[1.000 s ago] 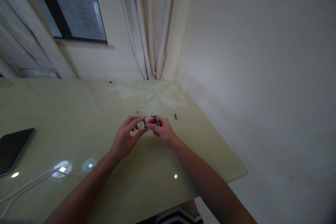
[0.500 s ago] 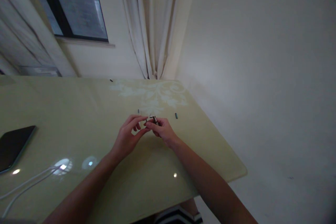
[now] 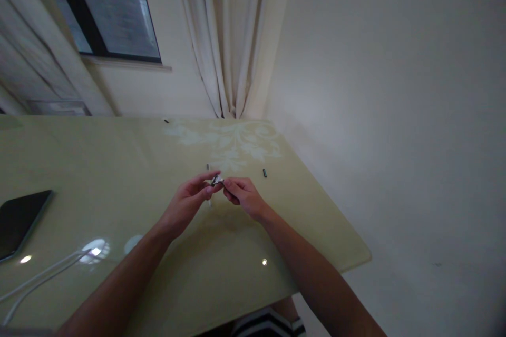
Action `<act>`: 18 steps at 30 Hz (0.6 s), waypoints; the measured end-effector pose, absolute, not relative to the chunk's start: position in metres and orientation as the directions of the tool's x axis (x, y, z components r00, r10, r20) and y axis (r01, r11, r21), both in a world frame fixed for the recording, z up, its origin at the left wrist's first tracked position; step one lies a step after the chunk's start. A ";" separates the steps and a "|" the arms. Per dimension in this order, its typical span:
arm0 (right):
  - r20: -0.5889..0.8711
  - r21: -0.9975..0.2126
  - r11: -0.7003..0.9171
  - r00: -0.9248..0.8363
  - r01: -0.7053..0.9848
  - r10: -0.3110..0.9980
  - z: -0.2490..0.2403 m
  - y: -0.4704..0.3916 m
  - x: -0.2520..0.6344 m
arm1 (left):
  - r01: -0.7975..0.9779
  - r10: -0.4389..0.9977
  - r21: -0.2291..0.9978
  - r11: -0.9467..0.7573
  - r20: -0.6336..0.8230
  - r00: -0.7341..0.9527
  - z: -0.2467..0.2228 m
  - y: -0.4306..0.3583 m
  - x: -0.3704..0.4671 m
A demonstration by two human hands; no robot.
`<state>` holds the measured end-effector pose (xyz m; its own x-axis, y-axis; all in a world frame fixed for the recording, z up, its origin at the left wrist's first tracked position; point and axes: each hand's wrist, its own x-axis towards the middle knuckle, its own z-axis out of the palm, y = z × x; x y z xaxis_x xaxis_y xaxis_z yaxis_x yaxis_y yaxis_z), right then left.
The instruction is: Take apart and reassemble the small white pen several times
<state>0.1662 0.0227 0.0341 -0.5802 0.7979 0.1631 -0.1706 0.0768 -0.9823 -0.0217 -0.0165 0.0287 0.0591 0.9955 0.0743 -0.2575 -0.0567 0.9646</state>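
Between my two hands, over the table, is a small white-and-black object (image 3: 217, 180); it is too small to tell its kind. My left hand (image 3: 185, 201) has its thumb and index finger closed on the object's left side. My right hand (image 3: 244, 196) pinches its right end, with the fingers curled underneath. Behind my left fingers lies a thin white stick (image 3: 210, 202) with a grey tip, its middle hidden by the hand. A short dark stick-like piece (image 3: 264, 173) rests on the table to the right, apart from both hands.
The glossy pale-green table (image 3: 245, 253) has its right edge near my right forearm. A dark tablet-like device (image 3: 23, 221) lies at the left, with a white cable (image 3: 43, 275) nearer me. At the far edge is a tiny dark piece (image 3: 166, 121). Curtains (image 3: 225, 37) hang behind.
The small object has moved slightly left and been turned between my fingers. My left hand has shifted left and closed on it, uncovering the lower end of the white stick.
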 end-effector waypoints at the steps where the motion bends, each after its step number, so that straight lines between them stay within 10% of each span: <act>1: 0.166 -0.983 0.084 -0.581 -0.165 0.797 0.034 0.023 0.166 | -0.265 0.996 0.963 -0.055 0.071 0.052 0.029 -0.017 -0.021; 18: 0.195 -0.980 0.145 -0.570 -0.133 0.798 0.034 0.024 0.169 | -0.297 0.997 0.953 -0.053 0.065 0.033 0.030 -0.016 -0.020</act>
